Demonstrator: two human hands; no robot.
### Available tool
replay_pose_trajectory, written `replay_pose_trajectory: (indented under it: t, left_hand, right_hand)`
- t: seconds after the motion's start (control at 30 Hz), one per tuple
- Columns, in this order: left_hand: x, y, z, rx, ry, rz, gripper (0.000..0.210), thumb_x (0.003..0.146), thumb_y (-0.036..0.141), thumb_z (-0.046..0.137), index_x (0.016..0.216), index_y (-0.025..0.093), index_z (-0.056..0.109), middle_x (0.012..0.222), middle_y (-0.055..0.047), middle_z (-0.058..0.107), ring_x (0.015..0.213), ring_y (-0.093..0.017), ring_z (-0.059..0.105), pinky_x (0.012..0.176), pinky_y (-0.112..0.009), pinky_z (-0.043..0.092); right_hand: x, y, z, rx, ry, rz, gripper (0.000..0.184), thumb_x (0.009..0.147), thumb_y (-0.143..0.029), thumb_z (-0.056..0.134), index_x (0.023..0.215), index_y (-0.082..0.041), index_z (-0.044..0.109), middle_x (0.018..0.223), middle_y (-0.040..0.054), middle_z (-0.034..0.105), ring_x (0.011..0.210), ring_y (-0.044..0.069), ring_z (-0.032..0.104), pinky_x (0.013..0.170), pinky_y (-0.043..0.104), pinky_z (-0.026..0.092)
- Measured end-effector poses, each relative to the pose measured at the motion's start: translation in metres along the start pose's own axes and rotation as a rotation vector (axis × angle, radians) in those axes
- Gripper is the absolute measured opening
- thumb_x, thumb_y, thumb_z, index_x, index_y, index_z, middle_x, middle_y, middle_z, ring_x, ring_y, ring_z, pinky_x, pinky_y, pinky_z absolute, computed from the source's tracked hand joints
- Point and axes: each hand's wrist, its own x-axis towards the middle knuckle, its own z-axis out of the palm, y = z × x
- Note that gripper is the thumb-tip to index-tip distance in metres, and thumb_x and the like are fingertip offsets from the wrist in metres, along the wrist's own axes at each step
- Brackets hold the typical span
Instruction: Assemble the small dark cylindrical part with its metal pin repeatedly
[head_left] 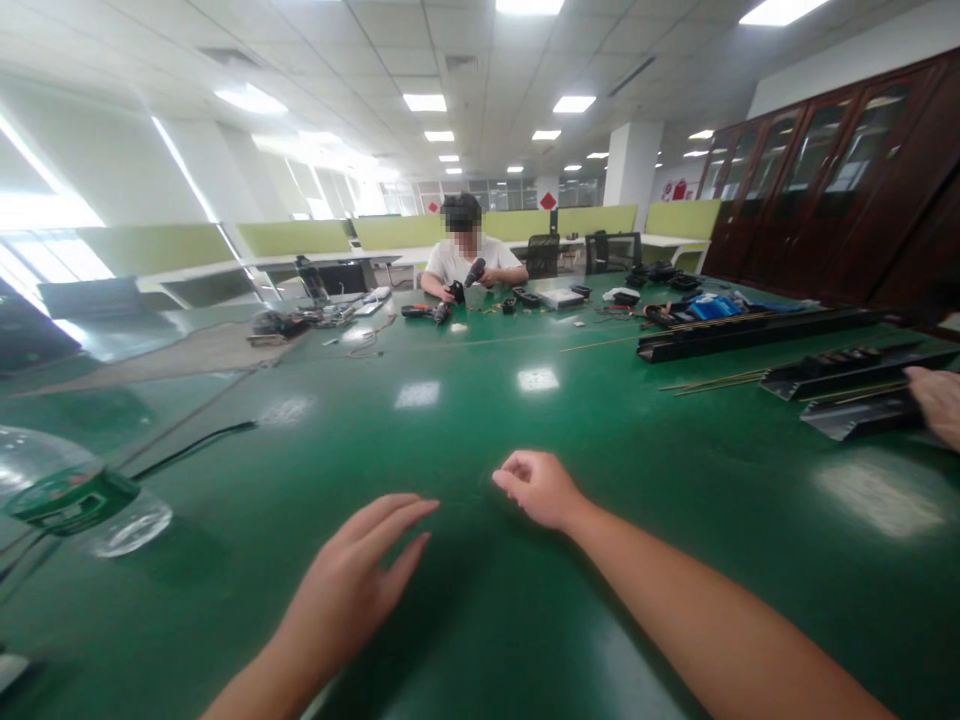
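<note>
Bright lights shine down from the ceiling onto a big green table (pixel 390 440), which is right under both hands and is the thing closest to them. Slow, soft hands seem best for this bit, kept near each other and low, with eyes on the fingertips.

At the far left, a clear bottle (pixel 75 500) lies on its side, well apart from the hands. Next to it is a black cable (pixel 199 448). Then comes the left hand (pixel 352 560): it is loose and spread, thumb away from the fingers, and I see nothing in it. Across the table, a person (pixel 442 260) has a dark tool (pixel 475 271) that looks like a drill. Next is the right hand (pixel 544 488), curled, thumb close to its pointing finger. I cannot tell if it pinches something tiny. Further right are black rails (pixel 742 337), and another person's hand (pixel 937 400) is by the nearest one.
</note>
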Motion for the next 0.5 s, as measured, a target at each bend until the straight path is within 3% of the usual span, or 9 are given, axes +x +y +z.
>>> replay_pose_trajectory:
  t: [0.13, 0.27, 0.4, 0.5]
  left_hand:
    - [0.05, 0.014, 0.05, -0.063, -0.165, 0.061, 0.041, 0.085, 0.016, 0.057, 0.125, 0.025, 0.06, 0.121, -0.008, 0.063, 0.108, -0.022, 0.063, 0.095, -0.033, 0.055]
    - [0.067, 0.017, 0.077, -0.102, -0.213, 0.054, 0.041, 0.08, 0.007, 0.054, 0.117, 0.022, 0.065, 0.106, -0.007, 0.067, 0.095, -0.02, 0.066, 0.085, -0.032, 0.056]
    - [0.062, 0.012, 0.078, -0.082, -0.164, 0.002, 0.026, 0.083, 0.011, 0.053, 0.101, 0.021, 0.07, 0.094, -0.006, 0.071, 0.086, -0.02, 0.067, 0.079, -0.03, 0.056]
    - [0.047, 0.003, 0.054, -0.069, -0.076, -0.12, 0.026, 0.089, 0.028, 0.055, 0.112, 0.024, 0.068, 0.098, -0.005, 0.073, 0.087, -0.021, 0.07, 0.082, -0.032, 0.058]
  right_hand:
    - [-0.002, 0.001, -0.001, -0.036, -0.016, -0.06, 0.023, 0.084, -0.038, 0.066, 0.081, -0.016, 0.071, 0.069, 0.0022, 0.068, 0.062, 0.014, 0.06, 0.056, 0.023, 0.041]
    - [-0.003, -0.001, -0.002, -0.06, -0.034, -0.124, 0.023, 0.084, -0.036, 0.065, 0.074, -0.016, 0.071, 0.069, 0.0015, 0.068, 0.062, 0.014, 0.058, 0.059, 0.024, 0.042]
    - [-0.004, -0.004, -0.003, 0.006, -0.071, -0.121, 0.02, 0.079, -0.036, 0.071, 0.079, -0.016, 0.072, 0.07, 0.0013, 0.068, 0.062, 0.014, 0.057, 0.059, 0.023, 0.042]
    - [-0.005, -0.006, -0.004, 0.017, -0.106, -0.112, 0.024, 0.078, -0.041, 0.073, 0.08, -0.017, 0.073, 0.07, 0.0014, 0.067, 0.061, 0.014, 0.057, 0.058, 0.023, 0.042]
